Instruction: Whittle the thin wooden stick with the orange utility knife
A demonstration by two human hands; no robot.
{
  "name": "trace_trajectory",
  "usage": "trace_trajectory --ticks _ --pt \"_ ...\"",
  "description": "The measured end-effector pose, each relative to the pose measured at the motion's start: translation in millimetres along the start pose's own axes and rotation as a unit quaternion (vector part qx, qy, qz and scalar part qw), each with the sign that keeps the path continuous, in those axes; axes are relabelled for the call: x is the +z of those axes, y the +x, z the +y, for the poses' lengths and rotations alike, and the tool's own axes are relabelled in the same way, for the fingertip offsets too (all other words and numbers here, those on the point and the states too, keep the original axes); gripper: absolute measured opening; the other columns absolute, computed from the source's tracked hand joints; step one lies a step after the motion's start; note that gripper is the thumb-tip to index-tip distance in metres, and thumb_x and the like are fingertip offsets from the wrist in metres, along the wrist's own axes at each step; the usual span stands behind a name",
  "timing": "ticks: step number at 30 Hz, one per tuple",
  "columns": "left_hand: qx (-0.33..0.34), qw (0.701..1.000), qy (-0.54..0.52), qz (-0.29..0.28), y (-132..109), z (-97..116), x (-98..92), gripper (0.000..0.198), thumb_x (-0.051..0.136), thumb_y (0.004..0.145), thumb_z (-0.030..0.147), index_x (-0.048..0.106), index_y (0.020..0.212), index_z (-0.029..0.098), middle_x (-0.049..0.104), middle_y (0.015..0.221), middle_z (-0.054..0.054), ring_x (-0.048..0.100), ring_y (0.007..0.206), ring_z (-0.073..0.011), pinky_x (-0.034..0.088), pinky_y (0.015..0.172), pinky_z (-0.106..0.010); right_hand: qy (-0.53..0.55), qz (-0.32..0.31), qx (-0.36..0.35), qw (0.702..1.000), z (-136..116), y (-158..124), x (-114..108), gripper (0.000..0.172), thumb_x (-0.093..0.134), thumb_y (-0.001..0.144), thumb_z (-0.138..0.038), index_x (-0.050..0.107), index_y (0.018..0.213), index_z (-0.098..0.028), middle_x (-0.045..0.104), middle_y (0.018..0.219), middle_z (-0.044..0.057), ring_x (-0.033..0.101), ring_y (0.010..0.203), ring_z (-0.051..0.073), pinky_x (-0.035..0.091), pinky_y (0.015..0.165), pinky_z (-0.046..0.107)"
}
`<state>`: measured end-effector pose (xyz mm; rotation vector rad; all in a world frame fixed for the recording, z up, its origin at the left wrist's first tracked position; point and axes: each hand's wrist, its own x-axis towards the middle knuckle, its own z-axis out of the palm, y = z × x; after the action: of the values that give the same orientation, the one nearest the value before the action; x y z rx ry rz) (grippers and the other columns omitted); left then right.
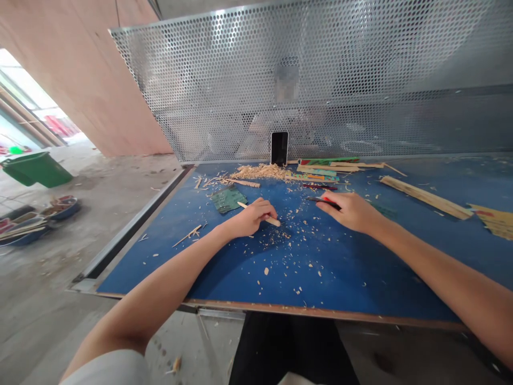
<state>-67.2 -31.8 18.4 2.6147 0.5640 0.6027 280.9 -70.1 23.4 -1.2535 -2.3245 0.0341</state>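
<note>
The left hand (252,216) is curled shut around a flat wooden stick (274,221), in front of the phone (279,147) and slightly to its left. The stick's long axis runs from far left to near right. Both ends poke out of the fist, and the right end rests on the blue surface (340,278). The right hand (351,211), in front of the phone and to its right, is closed over a dark cutter (318,200) with a red patch. Its tip points left toward the stick's right end but stays apart from it. Wood shavings (260,171) are piled just left of the phone's foot. The blade is too small to make out, and the fingers hide most of the handle.
</note>
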Motion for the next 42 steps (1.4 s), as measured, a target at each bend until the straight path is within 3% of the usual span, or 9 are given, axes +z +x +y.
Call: trace_trajectory --ticks 7,13,16,21,27,31,33,38,42 --pt "0.006 0.999 0.005 -0.050 4 2 5.2 0.036 0.033 0.101 0.007 0.066 0.096 0.020 0.067 0.099 -0.010 0.054 0.096 -0.0238 0.046 0.097 -0.042 -0.020 -0.061 -0.119 0.991 -25 -6 17 0.021 0.048 0.110 -0.039 0.058 0.119 -0.023 0.072 0.085 0.000 0.068 0.069 0.018 0.047 0.065 0.031" --pt "0.002 1.000 -0.009 -0.012 6 1 11.7 0.033 0.038 0.097 0.008 0.063 0.115 0.019 0.067 0.119 -0.013 0.059 0.117 -0.0254 0.048 0.109 -0.047 -0.085 0.003 -0.274 0.958 -37 -8 25 0.023 0.050 0.112 -0.030 0.065 0.128 -0.022 0.077 0.103 0.003 0.072 0.077 0.016 0.048 0.067 0.029" --pt "-0.001 1.000 0.002 -0.019 7 -2 15.5 0.042 0.039 0.097 0.009 0.061 0.131 0.020 0.062 0.142 -0.015 0.054 0.138 -0.0261 0.042 0.121 -0.051 -0.071 0.011 -0.253 0.965 -38 -9 28 0.023 0.052 0.111 -0.032 0.067 0.125 -0.021 0.080 0.105 0.002 0.073 0.075 0.015 0.047 0.063 0.029" --pt "-0.051 0.995 0.048 -0.069 10 -5 17.3 0.057 0.036 0.103 0.014 0.040 0.159 0.023 0.044 0.168 -0.009 0.028 0.163 -0.0241 0.013 0.137 -0.055 -0.043 -0.007 -0.208 0.977 -35 -8 28 0.025 0.051 0.111 -0.036 0.070 0.118 -0.021 0.080 0.098 0.000 0.071 0.068 0.014 0.047 0.061 0.029" --pt "-0.008 0.998 0.005 -0.070 19 -3 16.3 0.059 0.033 0.102 0.010 0.043 0.158 0.027 0.053 0.162 -0.004 0.031 0.161 -0.0176 0.026 0.135 -0.046 -0.045 0.000 -0.219 0.975 -33 -9 25 0.027 0.051 0.111 -0.034 0.074 0.115 -0.021 0.078 0.092 0.001 0.071 0.070 0.015 0.047 0.062 0.029" --pt "-0.146 0.983 0.113 0.023 37 -18 29.4 0.051 0.036 0.106 0.021 0.042 0.157 0.017 0.042 0.169 -0.014 0.022 0.165 -0.0264 0.017 0.135 -0.055 -0.064 -0.005 -0.234 0.970 -32 -10 27 0.030 0.049 0.111 -0.034 0.076 0.115 -0.022 0.079 0.091 0.002 0.069 0.068 0.015 0.045 0.060 0.028" --pt "-0.194 0.972 0.136 -0.004 48 -28 33.6 0.058 0.039 0.108 0.031 0.033 0.162 0.010 0.033 0.172 -0.020 0.016 0.166 -0.0314 0.014 0.135 -0.057 -0.073 -0.008 -0.240 0.968 -31 -10 27 0.033 0.047 0.112 -0.035 0.076 0.116 -0.022 0.079 0.090 0.003 0.068 0.068 0.014 0.044 0.059 0.027" --pt "-0.050 0.986 0.114 -0.112 72 -39 32.4 0.070 0.035 0.101 0.012 0.021 0.169 0.022 0.018 0.179 -0.008 -0.002 0.167 -0.0249 0.007 0.136 -0.055 -0.102 -0.009 -0.249 0.963 -31 -9 23 0.036 0.043 0.114 -0.035 0.076 0.119 -0.020 0.077 0.084 0.003 0.065 0.064 0.013 0.040 0.055 0.027" --pt "-0.019 0.987 0.096 -0.131 82 -36 32.2 0.091 0.036 0.086 -0.001 0.016 0.171 0.026 0.017 0.179 -0.004 -0.002 0.167 -0.0212 0.010 0.136 -0.055 -0.121 -0.002 -0.257 0.959 -31 -10 21 0.036 0.044 0.114 -0.034 0.075 0.120 -0.018 0.074 0.080 0.002 0.063 0.061 0.013 0.037 0.055 0.027"
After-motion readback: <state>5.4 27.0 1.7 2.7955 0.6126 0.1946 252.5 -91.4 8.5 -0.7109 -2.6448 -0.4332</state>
